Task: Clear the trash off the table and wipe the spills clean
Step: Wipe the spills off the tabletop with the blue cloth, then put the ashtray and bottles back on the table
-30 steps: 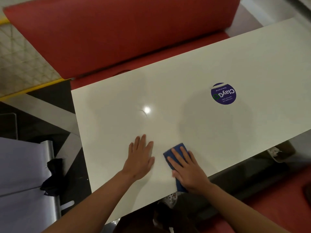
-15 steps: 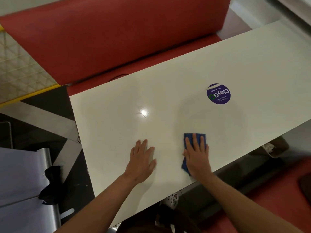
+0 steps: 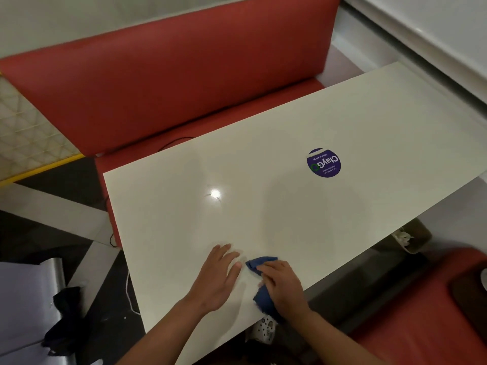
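At the near edge of the table (image 3: 342, 122), the right hand (image 3: 283, 284) lies over a bunched blue cloth (image 3: 259, 264), its fingers bent down around the fabric and holding it against the top; part of the cloth shows ahead of the fingertips and part below the palm toward the edge. The left hand (image 3: 217, 277) rests flat just beside it, fingers straight and holding nothing. No trash shows on the top, so that part looks done; no spill can be made out either, only a light glare and a round blue sticker (image 3: 323, 162) farther along, so the wiping seems well advanced, though whether the far end still needs a pass cannot be told. Half a second ago the cloth lay flatter and folded under straight fingers, further from the left hand; now it is gathered up and drawn close to that hand, which has barely shifted.
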`<state>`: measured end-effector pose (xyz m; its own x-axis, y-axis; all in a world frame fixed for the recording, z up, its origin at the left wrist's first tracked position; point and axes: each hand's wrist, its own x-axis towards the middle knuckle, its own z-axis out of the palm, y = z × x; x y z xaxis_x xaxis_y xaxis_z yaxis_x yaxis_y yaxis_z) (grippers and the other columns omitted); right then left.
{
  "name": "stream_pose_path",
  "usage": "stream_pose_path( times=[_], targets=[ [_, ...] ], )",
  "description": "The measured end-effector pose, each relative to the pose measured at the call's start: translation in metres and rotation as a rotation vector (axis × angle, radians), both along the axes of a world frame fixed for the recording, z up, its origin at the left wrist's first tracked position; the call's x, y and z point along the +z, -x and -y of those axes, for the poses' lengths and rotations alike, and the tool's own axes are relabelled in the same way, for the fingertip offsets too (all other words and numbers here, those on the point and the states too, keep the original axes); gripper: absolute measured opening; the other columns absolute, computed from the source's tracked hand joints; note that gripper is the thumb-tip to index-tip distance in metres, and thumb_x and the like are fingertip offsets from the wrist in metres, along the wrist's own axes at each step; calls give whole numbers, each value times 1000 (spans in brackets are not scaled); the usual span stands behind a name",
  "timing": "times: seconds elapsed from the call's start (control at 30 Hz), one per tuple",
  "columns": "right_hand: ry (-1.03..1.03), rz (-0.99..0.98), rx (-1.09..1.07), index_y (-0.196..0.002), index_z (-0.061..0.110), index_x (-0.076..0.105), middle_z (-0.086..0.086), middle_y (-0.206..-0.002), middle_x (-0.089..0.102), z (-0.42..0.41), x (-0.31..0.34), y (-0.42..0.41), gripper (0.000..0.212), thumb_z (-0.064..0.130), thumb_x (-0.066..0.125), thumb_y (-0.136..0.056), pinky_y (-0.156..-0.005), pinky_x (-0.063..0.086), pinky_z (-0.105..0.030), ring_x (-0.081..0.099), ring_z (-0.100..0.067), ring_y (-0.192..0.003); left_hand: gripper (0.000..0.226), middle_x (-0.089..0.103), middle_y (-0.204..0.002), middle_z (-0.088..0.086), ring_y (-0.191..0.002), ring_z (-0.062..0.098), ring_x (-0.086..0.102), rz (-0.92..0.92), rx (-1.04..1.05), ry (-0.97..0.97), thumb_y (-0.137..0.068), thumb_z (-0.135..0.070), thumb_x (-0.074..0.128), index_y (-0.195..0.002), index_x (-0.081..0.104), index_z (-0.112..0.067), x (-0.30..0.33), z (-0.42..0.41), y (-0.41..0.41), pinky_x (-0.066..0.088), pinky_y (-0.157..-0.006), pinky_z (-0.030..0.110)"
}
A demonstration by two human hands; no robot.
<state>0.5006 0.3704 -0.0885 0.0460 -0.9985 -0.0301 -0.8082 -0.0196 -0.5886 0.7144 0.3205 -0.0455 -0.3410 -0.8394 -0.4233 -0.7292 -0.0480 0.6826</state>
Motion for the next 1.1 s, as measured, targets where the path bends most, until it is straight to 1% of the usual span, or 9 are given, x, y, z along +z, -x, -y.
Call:
stream_pose_path(
  times=[0.1, 0.2, 0.33, 0.53, 0.6, 0.67, 0.77, 0.9, 1.1],
  targets=[
    [-59, 160, -211, -109, 23, 77, 11, -109, 69, 9, 6, 1, 22, 10, 68, -93, -93, 48, -23, 53, 3, -101, 47, 37, -153, -13, -142, 0, 29, -55, 7, -20, -105, -47, 38, -146, 48, -27, 11, 6, 4, 19, -120, 19],
    [-35, 237, -284, -109, 24, 76, 22, -107, 65, 19, 18, 4, 26, 6, 68, -93, -93, 45, -18, 53, 10, -102, 41, 53, -140, -16, -128, -5, 45, -133, 25, -30, -106, -45, 42, -140, 55, -27, 19, 13, 14, 35, -114, 23],
    [55, 302, -318, -112, 21, 75, 19, -110, 66, 31, 42, 12, 28, 2, 67, -94, -93, 40, -7, 54, 11, -108, 30, 60, -116, -28, -112, -17, 51, -228, 63, -101, -108, -43, 37, -125, 61, -37, 37, 25, 40, 38, -91, 3],
    [117, 415, -313, -111, 28, 73, 38, -108, 62, 44, 69, 28, 29, 5, 68, -94, -93, 44, -10, 60, 2, -108, 38, 70, -99, -11, -97, 8, 65, -413, 162, -264, -109, -44, 32, -100, 66, -29, 52, 44, 89, 51, -89, 27],
    [103, 447, -285, -112, 32, 71, 36, -111, 62, 49, 80, 40, 29, 10, 68, -94, -94, 47, -16, 61, -4, -109, 40, 69, -92, -11, -93, 11, 65, -428, 177, -265, -106, -50, 32, -98, 64, -27, 57, 50, 106, 51, -85, 26],
    [88, 498, -232, -117, 36, 66, 33, -115, 62, 51, 92, 57, 31, 15, 68, -94, -95, 47, -18, 60, -6, -112, 36, 71, -95, -17, -96, 7, 66, -474, 191, -289, -107, -46, 35, -105, 66, -28, 65, 55, 123, 50, -85, 19],
    [10, 580, -209, -125, 34, 63, 28, -122, 62, 52, 105, 93, 37, 13, 67, -95, -97, 49, -18, 59, -6, -118, 27, 74, -114, -8, -112, 9, 67, -548, 203, -314, -109, -32, 43, -123, 65, -26, 77, 62, 155, 53, -96, 26],
    [-9, 626, -287, -130, 33, 61, 23, -128, 61, 55, 114, 154, 39, 13, 67, -96, -99, 51, -23, 58, -4, -122, 21, 74, -112, -13, -103, 0, 69, -489, 196, -264, -104, -23, 56, -119, 63, -36, 86, 70, 209, 56, -87, 22],
    [-269, 693, -334, -146, 46, 36, 27, -143, 47, 63, 112, 253, 62, 44, 68, -93, -84, 51, -10, 54, 0, -124, 19, 71, -112, -15, -99, -5, 68, -403, 116, -241, -102, -28, 58, -120, 59, -37, 94, 89, 299, 56, -80, 18]
  ],
)
